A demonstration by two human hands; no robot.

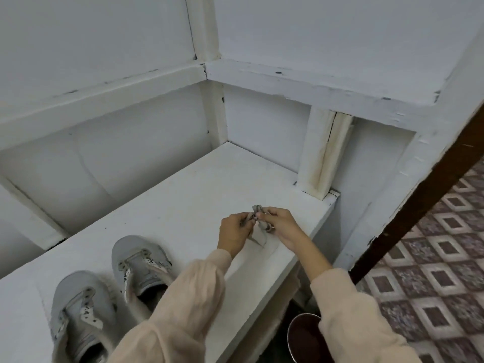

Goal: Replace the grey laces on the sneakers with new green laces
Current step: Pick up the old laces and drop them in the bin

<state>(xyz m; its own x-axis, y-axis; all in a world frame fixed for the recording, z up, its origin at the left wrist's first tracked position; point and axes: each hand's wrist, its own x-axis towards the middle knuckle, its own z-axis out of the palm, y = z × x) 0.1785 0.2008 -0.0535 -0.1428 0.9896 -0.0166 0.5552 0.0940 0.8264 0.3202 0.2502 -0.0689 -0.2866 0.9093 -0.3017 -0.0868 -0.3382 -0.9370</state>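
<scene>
Evidently the left hand [234, 233] and right hand [279, 225] pinch the bunched grey laces [258, 214] over the table [183, 192], at two o'clock from the sneakers [141, 265]. Light and limp, probably; hold the gathered middle, since loose ends could dangle.

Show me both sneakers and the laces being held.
nearer sneaker [78, 282], head view, on its toe cap.
farther sneaker [134, 246], head view, on its toe cap.
grey laces [258, 209], head view, top of the bundle.
</scene>
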